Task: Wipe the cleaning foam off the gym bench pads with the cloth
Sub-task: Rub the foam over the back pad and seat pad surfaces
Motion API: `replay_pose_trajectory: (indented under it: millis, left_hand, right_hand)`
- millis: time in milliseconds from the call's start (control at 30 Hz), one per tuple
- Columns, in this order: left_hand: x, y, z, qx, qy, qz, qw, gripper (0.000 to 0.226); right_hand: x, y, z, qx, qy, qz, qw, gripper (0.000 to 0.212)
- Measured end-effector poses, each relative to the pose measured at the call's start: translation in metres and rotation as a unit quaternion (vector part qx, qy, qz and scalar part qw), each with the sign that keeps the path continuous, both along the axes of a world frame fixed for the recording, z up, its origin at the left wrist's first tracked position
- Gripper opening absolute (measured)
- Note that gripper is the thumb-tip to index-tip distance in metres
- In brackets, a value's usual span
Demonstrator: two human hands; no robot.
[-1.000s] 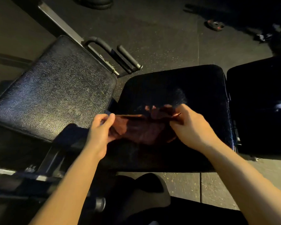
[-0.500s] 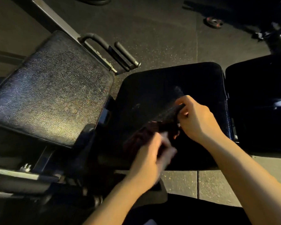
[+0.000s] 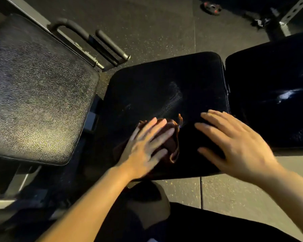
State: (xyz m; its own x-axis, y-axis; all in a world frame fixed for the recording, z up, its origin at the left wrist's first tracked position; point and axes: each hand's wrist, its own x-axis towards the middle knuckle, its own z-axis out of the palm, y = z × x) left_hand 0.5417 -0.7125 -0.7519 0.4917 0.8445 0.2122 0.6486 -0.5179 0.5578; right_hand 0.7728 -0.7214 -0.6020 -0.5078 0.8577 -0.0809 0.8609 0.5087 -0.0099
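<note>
Lay bunched, a dark reddish-brown cloth, near the front edge of the middle black bench pad (partly hidden beneath a flat hand). Bore a faint pale smear mid-pad. Showed a white foam streak on the right-hand pad.

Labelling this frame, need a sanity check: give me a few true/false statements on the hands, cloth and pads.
1. The left hand lies flat on the cloth with straight fingers. True.
2. The right hand pinches the cloth. False: it is spread open over the middle pad, apart from the cloth.
3. The cloth lies on the grey textured pad. False: it lies on the dark middle pad.
4. A pale smear shows on the right pad. True.
</note>
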Motion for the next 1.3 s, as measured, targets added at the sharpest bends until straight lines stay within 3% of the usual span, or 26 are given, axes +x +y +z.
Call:
replay_pose_trajectory:
  millis: [167,333,533,700,867,967,1100,1200,1300]
  left_hand:
    - [-0.01,0.085,-0.014,-0.084,-0.011,0.123,0.989,0.061]
    - [-0.019,0.156,-0.015,-0.204,-0.017,0.254,0.945,0.064]
    - [-0.047,0.081,-0.017,-0.247,-0.038,0.174,0.952,0.071]
    - [-0.048,-0.04,-0.019,-0.17,-0.051,0.067,0.982,0.067]
    - [-0.054,0.035,-0.031,-0.043,-0.059,-0.038,0.997,0.061]
    - [-0.046,0.121,-0.039,-0.103,-0.053,0.099,0.988,0.073]
    - [-0.041,0.216,-0.042,-0.216,-0.067,0.334,0.915,0.056]
    - [-0.037,0.214,-0.039,-0.236,-0.014,0.347,0.907,0.048]
    - [-0.019,0.176,-0.019,-0.21,-0.033,0.281,0.936,0.05]
  right_hand:
    - [-0.018,-0.002,-0.026,0.036,0.056,-0.066,0.996,0.06]
    - [-0.012,0.001,-0.03,0.073,0.118,-0.088,0.986,0.048]
    - [-0.01,0.002,-0.032,0.081,0.128,-0.08,0.985,0.046]
    - [-0.012,0.001,-0.032,0.081,0.127,-0.083,0.985,0.048]
    - [-0.011,0.001,-0.032,0.095,0.151,-0.084,0.98,0.042]
    - [-0.011,0.0,-0.034,0.101,0.16,-0.086,0.978,0.039]
    - [-0.012,0.003,-0.035,0.107,0.172,-0.085,0.976,0.036]
    - [-0.012,0.005,-0.034,0.111,0.175,-0.09,0.974,0.037]
    - [-0.013,0.005,-0.033,0.112,0.175,-0.092,0.974,0.037]
